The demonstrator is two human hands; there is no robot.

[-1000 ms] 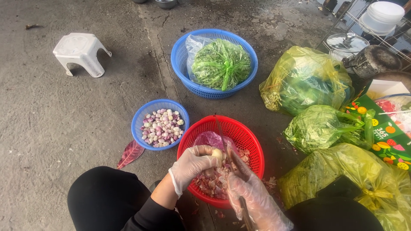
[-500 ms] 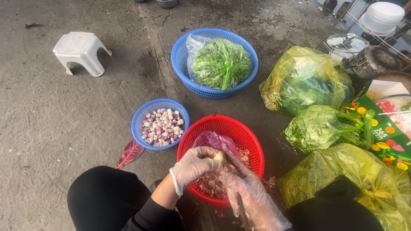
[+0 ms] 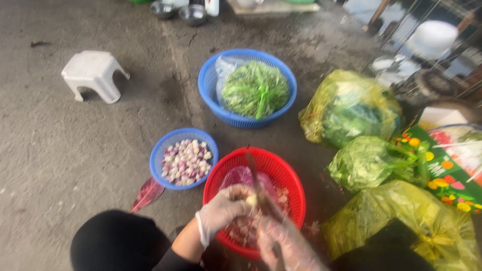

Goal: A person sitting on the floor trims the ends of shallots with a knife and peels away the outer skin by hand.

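A small white stool [image 3: 94, 74] stands on the concrete floor [image 3: 60, 160] at ten o'clock, well apart from the work. At about nine o'clock of the red basket sits a small blue basket [image 3: 184, 158] of peeled bulbs, with a reddish scrap [image 3: 147, 193] lying just beside it. The left hand [image 3: 224, 210], gloved, has its fingers [image 3: 240, 192] closed round a small pale bulb [image 3: 250, 200] held over the red basket [image 3: 281, 173]. A knife [image 3: 257, 180] crosses right against that bulb; the right hand [image 3: 288, 246], also gloved, grips its handle, though blur hides the exact wrap. The blade lies very near the left fingertips, so a slip on the slick skin could well cut the glove. Peelings may also spill over the rim onto the floor. At twelve o'clock a large blue basket [image 3: 211, 83] holds bagged greens [image 3: 255, 89]. Yellow bags [image 3: 349, 108] of leaves crowd the three o'clock side and could snag the knife elbow.
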